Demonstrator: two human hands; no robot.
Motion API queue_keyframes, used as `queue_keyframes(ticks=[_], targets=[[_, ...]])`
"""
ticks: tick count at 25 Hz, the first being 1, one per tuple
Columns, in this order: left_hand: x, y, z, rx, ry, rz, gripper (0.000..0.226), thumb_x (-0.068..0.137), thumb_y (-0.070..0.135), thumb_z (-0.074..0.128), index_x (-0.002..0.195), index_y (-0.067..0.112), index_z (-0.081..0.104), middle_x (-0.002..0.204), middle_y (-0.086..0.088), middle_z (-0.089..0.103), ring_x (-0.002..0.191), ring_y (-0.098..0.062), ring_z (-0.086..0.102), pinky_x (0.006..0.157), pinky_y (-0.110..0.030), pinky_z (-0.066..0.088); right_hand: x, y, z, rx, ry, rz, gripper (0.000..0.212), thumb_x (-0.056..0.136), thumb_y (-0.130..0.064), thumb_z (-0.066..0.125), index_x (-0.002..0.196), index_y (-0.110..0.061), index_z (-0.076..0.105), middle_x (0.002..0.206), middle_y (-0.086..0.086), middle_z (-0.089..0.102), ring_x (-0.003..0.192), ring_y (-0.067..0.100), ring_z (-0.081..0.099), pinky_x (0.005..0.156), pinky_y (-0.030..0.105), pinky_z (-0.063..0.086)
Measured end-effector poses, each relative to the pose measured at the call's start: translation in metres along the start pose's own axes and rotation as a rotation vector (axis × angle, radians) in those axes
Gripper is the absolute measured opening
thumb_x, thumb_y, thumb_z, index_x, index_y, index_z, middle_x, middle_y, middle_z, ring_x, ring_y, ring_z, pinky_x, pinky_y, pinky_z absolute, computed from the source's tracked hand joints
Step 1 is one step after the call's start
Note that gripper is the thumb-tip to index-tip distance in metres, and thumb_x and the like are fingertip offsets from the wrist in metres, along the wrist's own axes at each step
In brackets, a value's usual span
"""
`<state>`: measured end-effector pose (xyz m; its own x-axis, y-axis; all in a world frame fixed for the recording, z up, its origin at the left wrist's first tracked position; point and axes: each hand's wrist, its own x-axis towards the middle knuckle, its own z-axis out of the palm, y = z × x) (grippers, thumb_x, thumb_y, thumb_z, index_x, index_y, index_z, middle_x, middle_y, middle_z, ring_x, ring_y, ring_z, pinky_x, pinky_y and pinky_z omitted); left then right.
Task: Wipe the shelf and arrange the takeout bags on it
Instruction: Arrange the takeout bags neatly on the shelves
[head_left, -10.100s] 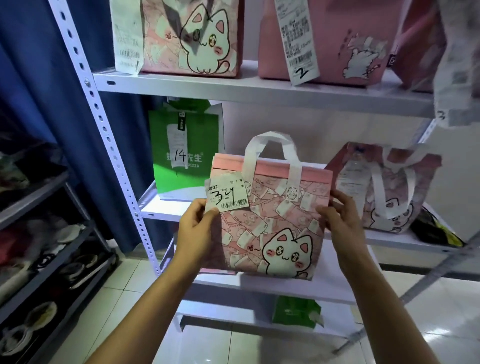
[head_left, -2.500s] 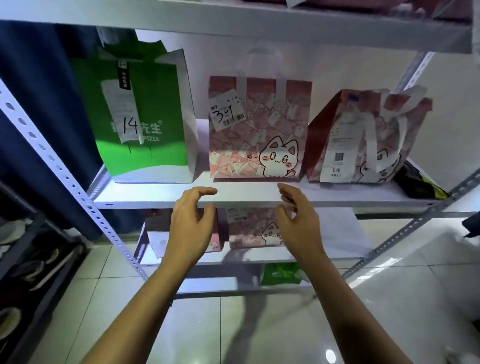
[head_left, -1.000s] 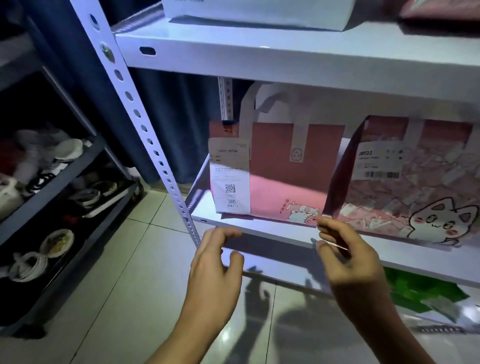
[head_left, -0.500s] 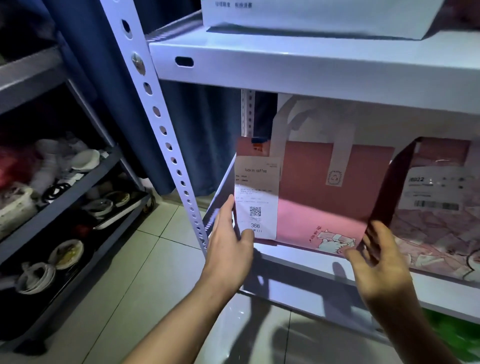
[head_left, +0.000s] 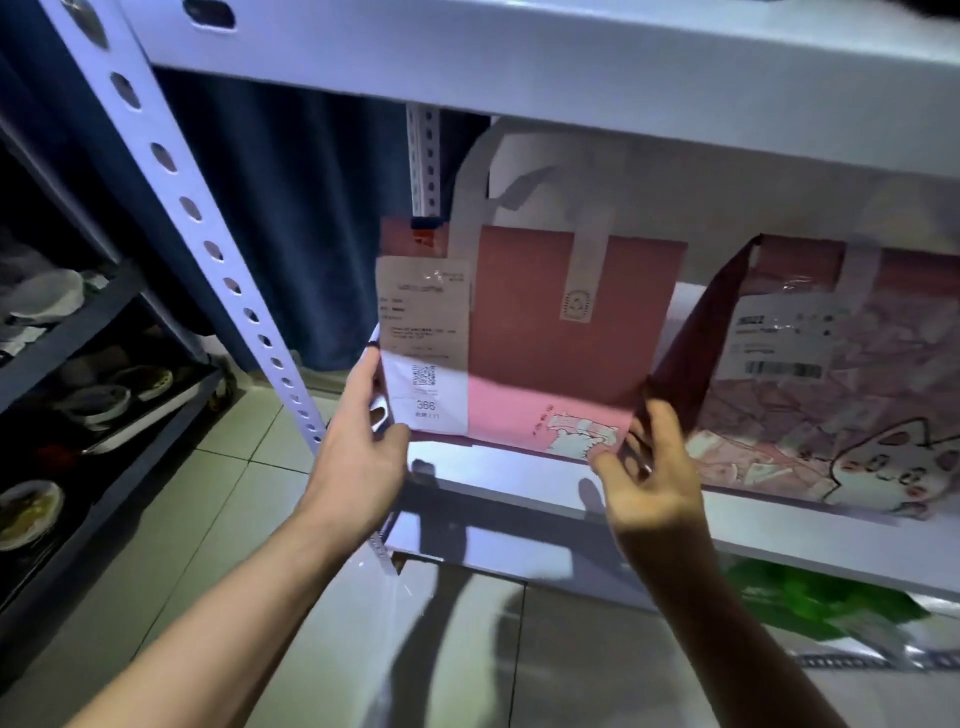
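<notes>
- The plain pink fabric takeout bag with white strap handles (head_left: 561, 332) stands upright on the white metal shelf board (head_left: 519, 483), near the board's left end.
- The left hand (head_left: 358, 457) grips the bag's lower left corner: its fingers (head_left: 363, 379) run up the bag's left edge and its thumb lies along the bottom edge, just under the white paper receipt printed with 366 (head_left: 423, 343).
- That receipt hangs on the bag's front face, just right of the left fingers.
- The right hand (head_left: 649, 478) holds the bag's lower right corner, fingers curled round the edge and into the narrow gap beside the next bag; the thumb presses near the small cat print on the front.
- Just right of the right fingers stands a pink cat-print takeout bag with a barcode label (head_left: 831, 374), upright on the same board, its dark side panel touching or nearly touching the held bag.
- Left of the left fingers a white perforated steel upright (head_left: 208, 244) slants down, with a dark blue curtain (head_left: 291, 223) behind it.
- Below the right hand, under the board, lies a green bag (head_left: 810, 603), blurred.
- Far left of the left hand, a dark rack (head_left: 78, 332) holds bowls and dishes.
</notes>
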<state>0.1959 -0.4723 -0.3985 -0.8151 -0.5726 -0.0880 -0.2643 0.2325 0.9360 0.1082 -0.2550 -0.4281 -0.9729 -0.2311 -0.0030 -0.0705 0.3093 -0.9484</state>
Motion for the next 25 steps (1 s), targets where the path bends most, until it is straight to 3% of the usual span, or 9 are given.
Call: queue_keyframes(ticks=[2, 5, 7, 10, 14, 16, 18, 21, 25], targets=[[0.005, -0.004, -0.003, 0.02, 0.004, -0.004, 0.07, 0.095, -0.003, 0.045, 0.145, 0.046, 0.036, 0.129, 0.029, 0.058, 0.122, 0.004, 0.054, 0.101, -0.025, 0.048, 0.001, 0.001, 0.004, -0.063, 0.021, 0.037, 0.061, 0.087, -0.02, 0.068, 0.143, -0.023, 0.045, 0.132, 0.001, 0.063, 0.122, 0.018, 0.061, 0.106, 0.042, 0.048], [0.004, -0.004, -0.003, 0.001, 0.0, -0.042, 0.07, 0.096, 0.003, 0.048, 0.146, 0.048, 0.032, 0.142, 0.022, 0.052, 0.131, -0.004, 0.051, 0.109, -0.04, 0.042, -0.002, 0.001, 0.009, -0.005, -0.007, 0.118, 0.075, 0.078, -0.044, 0.063, 0.148, -0.04, 0.036, 0.141, -0.005, 0.058, 0.13, 0.013, 0.056, 0.11, 0.043, 0.046], [-0.008, 0.001, 0.003, -0.006, 0.085, -0.066, 0.07, 0.097, 0.004, 0.049, 0.154, 0.036, 0.025, 0.147, 0.017, 0.046, 0.132, -0.007, 0.049, 0.108, -0.033, 0.036, -0.007, 0.0, 0.0, 0.002, 0.008, 0.149, 0.076, 0.076, -0.05, 0.06, 0.147, -0.049, 0.03, 0.152, -0.007, 0.048, 0.14, 0.013, 0.045, 0.116, 0.043, 0.039], [-0.043, 0.01, 0.021, 0.027, 0.189, -0.05, 0.054, 0.098, 0.003, 0.051, 0.144, 0.029, 0.039, 0.135, 0.011, 0.05, 0.116, -0.015, 0.053, 0.094, -0.03, 0.037, -0.017, -0.001, -0.029, -0.01, 0.079, 0.138, 0.077, 0.079, -0.041, 0.059, 0.151, -0.047, 0.03, 0.155, -0.007, 0.043, 0.141, 0.009, 0.043, 0.118, 0.043, 0.037], [-0.075, 0.02, 0.072, 0.102, -0.031, -0.002, 0.05, 0.097, 0.003, 0.05, 0.134, 0.037, 0.046, 0.132, 0.008, 0.055, 0.115, -0.016, 0.057, 0.089, -0.033, 0.044, -0.029, 0.007, -0.1, -0.001, 0.206, 0.081, 0.063, 0.085, -0.021, 0.058, 0.145, -0.036, 0.044, 0.139, -0.006, 0.061, 0.129, 0.012, 0.057, 0.11, 0.043, 0.047], [-0.083, 0.032, 0.101, 0.134, -0.146, 0.017, 0.051, 0.098, 0.007, 0.047, 0.137, 0.041, 0.046, 0.134, 0.014, 0.054, 0.115, -0.003, 0.056, 0.091, -0.034, 0.047, -0.036, 0.011, -0.136, 0.006, 0.323, 0.081, 0.055, 0.089, -0.011, 0.057, 0.14, -0.029, 0.051, 0.125, -0.006, 0.067, 0.118, 0.016, 0.063, 0.1, 0.047, 0.054], [-0.086, 0.048, 0.128, 0.131, -0.235, 0.037, 0.05, 0.098, 0.011, 0.047, 0.138, 0.041, 0.045, 0.134, 0.015, 0.054, 0.108, 0.01, 0.054, 0.091, -0.029, 0.043, -0.038, 0.017, -0.166, -0.059, 0.491, 0.081, 0.047, 0.09, -0.014, 0.059, 0.134, -0.029, 0.053, 0.118, -0.003, 0.067, 0.109, 0.02, 0.065, 0.09, 0.051, 0.058], [-0.078, 0.062, 0.173, 0.141, -0.288, 0.048, 0.056, 0.099, 0.01, 0.049, 0.146, 0.038, 0.039, 0.141, 0.009, 0.051, 0.107, 0.01, 0.053, 0.095, -0.026, 0.04, -0.026, 0.031, -0.213, -0.116, 0.621, 0.132, 0.053, 0.093, -0.011, 0.064, 0.139, -0.027, 0.045, 0.128, 0.002, 0.056, 0.114, 0.02, 0.058, 0.095, 0.05, 0.054], [-0.063, 0.063, 0.213, 0.063, -0.262, -0.042, 0.061, 0.099, 0.014, 0.051, 0.153, 0.031, 0.03, 0.15, 0.011, 0.042, 0.114, 0.002, 0.05, 0.102, -0.027, 0.042, -0.003, 0.049, -0.252, -0.093, 0.513, 0.251, 0.072, 0.094, -0.014, 0.065, 0.154, -0.03, 0.029, 0.15, 0.006, 0.043, 0.135, 0.023, 0.044, 0.11, 0.044, 0.04]])
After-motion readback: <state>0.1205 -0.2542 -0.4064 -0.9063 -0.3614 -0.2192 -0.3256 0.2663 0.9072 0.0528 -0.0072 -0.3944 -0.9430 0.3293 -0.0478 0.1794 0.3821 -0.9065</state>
